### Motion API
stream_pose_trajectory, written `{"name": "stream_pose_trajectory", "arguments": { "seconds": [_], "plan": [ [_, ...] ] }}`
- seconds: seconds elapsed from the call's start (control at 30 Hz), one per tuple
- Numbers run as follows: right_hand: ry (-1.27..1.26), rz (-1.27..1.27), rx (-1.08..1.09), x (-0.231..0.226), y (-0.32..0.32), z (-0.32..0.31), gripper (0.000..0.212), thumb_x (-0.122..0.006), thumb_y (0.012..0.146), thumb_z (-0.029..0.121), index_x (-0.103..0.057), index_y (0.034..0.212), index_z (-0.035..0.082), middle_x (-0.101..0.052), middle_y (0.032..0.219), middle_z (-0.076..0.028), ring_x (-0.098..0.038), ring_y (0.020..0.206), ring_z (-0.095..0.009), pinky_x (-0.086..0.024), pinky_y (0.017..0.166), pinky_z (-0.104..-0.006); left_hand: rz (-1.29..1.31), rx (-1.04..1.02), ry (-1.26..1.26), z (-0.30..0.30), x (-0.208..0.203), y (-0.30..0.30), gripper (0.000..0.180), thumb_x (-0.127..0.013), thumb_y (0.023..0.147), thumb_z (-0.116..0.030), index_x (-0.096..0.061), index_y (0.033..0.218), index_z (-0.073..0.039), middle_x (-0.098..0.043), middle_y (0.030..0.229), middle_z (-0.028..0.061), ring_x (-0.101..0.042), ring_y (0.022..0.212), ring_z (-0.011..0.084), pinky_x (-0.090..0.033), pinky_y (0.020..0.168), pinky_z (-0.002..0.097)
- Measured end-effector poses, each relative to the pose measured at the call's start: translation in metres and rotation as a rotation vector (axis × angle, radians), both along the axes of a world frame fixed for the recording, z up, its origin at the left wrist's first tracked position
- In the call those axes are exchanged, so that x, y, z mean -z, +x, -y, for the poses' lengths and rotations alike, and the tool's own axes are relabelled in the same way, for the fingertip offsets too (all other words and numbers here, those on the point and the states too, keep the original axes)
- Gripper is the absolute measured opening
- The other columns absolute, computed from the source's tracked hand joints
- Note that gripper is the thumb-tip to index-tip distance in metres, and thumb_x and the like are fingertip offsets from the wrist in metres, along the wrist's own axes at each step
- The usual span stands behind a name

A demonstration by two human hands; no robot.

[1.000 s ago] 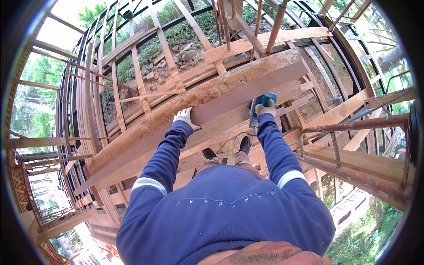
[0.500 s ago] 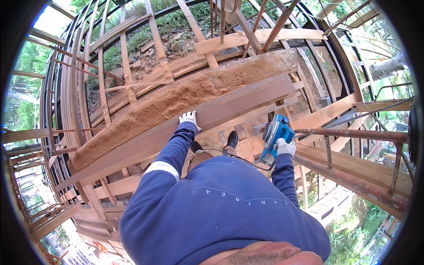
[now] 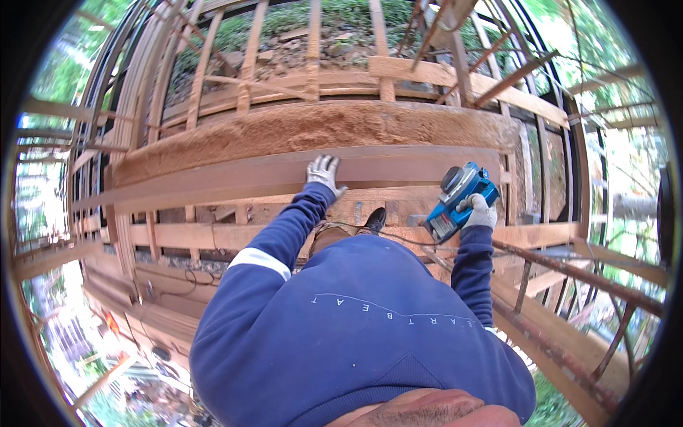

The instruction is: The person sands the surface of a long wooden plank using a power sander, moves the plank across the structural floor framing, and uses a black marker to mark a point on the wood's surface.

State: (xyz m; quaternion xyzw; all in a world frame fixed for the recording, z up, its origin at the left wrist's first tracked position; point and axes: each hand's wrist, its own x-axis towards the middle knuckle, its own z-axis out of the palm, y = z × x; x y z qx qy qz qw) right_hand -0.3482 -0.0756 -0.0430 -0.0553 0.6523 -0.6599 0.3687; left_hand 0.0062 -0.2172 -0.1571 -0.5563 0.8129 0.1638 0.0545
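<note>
My right hand [image 3: 479, 211], in a pale glove, grips the rear handle of a blue electric planer [image 3: 464, 191]. The planer is tilted, near the right end of a long reddish-brown plank [image 3: 405, 165]; whether it touches the wood I cannot tell. My left hand [image 3: 324, 173], gloved too, lies on the plank's near edge with fingers spread. Just beyond the plank runs a thick beam [image 3: 249, 135] heaped with wood shavings. A dark cord [image 3: 402, 238] trails between my body and the planer.
Rusty metal bars [image 3: 569, 270] stand to my right, beside timber boards. Slats [image 3: 314, 50] with gaps over stones and plants lie beyond the beam. Stacked boards [image 3: 156, 292] are at the left. A black shoe [image 3: 375, 219] shows below the plank.
The planer in my right hand has moved up and away from my body, closer to the plank's right end. My left hand stays on the plank. The whole view has turned somewhat.
</note>
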Motion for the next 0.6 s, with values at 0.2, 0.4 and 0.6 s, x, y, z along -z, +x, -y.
{"name": "stream_pose_trajectory", "arguments": {
  "seconds": [0.2, 0.4, 0.6],
  "plan": [
    [-0.075, 0.451, -0.152, -0.004, 0.063, 0.117, 0.010, -0.056, 0.087, 0.007, -0.055, 0.077, 0.005, -0.055, 0.071, -0.006, -0.054, 0.064, -0.020, -0.051, 0.066, -0.0398, -0.838, 0.061, 0.636, -0.098, 0.028, -0.027, 0.079, -0.082, 0.069, -0.044, -0.054, 0.131, -0.003, -0.057, 0.133, 0.0200, -0.056, 0.121, 0.0345, -0.044, 0.103, 0.0425],
    [-0.035, 0.506, -0.170, 0.046, 0.103, 0.234, 0.013, -0.051, 0.086, 0.005, -0.053, 0.074, 0.008, -0.055, 0.070, -0.005, -0.054, 0.061, -0.020, -0.052, 0.067, -0.0409, -0.539, -0.134, 0.613, -0.124, 0.041, 0.077, 0.040, -0.072, 0.078, -0.045, -0.071, 0.099, -0.011, -0.071, 0.095, 0.0154, -0.068, 0.090, 0.0315, -0.052, 0.080, 0.0406],
    [-0.184, 0.084, -0.470, 0.082, 0.177, 0.293, 0.018, -0.054, 0.085, 0.025, -0.060, 0.088, 0.008, -0.062, 0.085, -0.010, -0.058, 0.077, -0.024, -0.051, 0.075, -0.0399, -0.651, -1.155, 0.290, -0.334, 0.129, 0.275, 0.031, -0.073, 0.086, -0.033, -0.070, 0.100, -0.005, -0.072, 0.085, 0.0095, -0.066, 0.076, 0.0206, -0.052, 0.071, 0.0355]
  ]
}}
